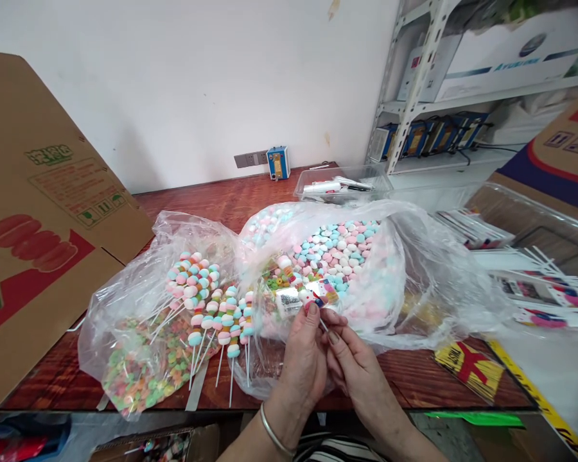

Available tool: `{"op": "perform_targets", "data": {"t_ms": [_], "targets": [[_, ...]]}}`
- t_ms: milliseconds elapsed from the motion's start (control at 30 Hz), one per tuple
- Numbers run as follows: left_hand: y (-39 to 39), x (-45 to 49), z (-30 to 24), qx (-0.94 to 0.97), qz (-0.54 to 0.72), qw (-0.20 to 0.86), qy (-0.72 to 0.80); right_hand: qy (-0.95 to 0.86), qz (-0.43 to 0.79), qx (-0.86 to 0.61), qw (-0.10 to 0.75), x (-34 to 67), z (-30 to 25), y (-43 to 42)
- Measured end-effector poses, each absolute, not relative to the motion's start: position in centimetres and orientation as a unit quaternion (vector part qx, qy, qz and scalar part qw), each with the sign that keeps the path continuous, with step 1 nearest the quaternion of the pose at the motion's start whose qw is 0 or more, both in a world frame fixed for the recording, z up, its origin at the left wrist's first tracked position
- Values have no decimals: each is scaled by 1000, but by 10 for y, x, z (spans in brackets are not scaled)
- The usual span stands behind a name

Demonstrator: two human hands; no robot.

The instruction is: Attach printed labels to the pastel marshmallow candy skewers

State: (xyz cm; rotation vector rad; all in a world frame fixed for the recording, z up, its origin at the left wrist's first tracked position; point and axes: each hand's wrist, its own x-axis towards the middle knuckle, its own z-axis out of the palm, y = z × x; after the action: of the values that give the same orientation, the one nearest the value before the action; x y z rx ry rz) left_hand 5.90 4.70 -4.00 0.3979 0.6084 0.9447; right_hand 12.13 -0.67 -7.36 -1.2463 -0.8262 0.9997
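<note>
My left hand pinches the lower end of a candy skewer in a printed wrapper, with a white label beside it. Close against it, my right hand has its fingers closed on the skewer's white stick; the fingers partly hide it. Just beyond both hands lies a large clear bag of pink, white and blue marshmallows. To the left, several marshmallow and gummy skewers lie with their sticks toward me. More skewers rest in a pile on a bag of gummy rings.
A cardboard box stands at the left, another at the right. Behind the bags sits a clear plastic tray with pens. Printed wrappers and white sticks lie right. A yellow packet is near the table's front edge.
</note>
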Motion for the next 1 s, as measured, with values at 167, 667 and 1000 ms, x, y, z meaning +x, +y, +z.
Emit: {"op": "perform_targets", "data": {"t_ms": [167,667,1000], "targets": [[44,59,-46,248,426,802,336,-311,499,-515,624,120,-76,-8],[38,49,-43,326,443,767,330,-303,486,-491,657,129,-82,-12],[54,40,-49,400,423,733,351,-288,489,-507,649,120,-84,-14]]}}
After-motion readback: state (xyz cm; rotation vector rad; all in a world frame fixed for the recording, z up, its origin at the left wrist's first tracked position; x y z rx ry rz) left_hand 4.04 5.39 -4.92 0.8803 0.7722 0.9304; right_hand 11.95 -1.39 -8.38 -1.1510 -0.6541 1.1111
